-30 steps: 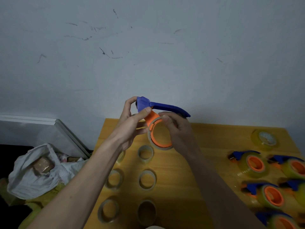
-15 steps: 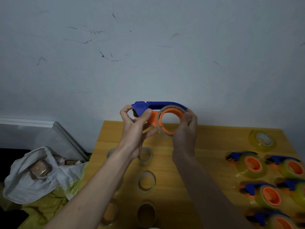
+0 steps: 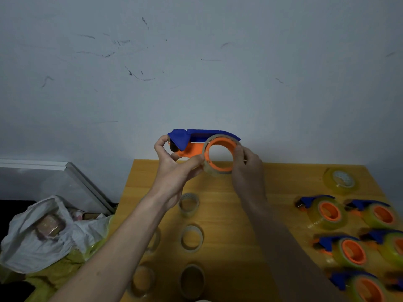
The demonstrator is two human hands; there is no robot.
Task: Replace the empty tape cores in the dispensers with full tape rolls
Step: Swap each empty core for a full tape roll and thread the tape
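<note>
Wooden table [image 3: 229, 203] fills the lower frame. Loaded dispensers [image 3: 322, 212] lie at four o'clock, empty cores [image 3: 191, 238] at six. Raised at centre, the blue-orange dispenser [image 3: 196, 142] is gripped by the left hand [image 3: 174, 168]; the right hand [image 3: 246, 166] pinches its thin core [image 3: 220, 154], seemingly nearly spent.

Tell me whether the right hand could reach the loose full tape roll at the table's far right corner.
Probably yes: the full tape roll lies alone with bare table around it, but the right hand must first release its grip on the dispenser.
</note>
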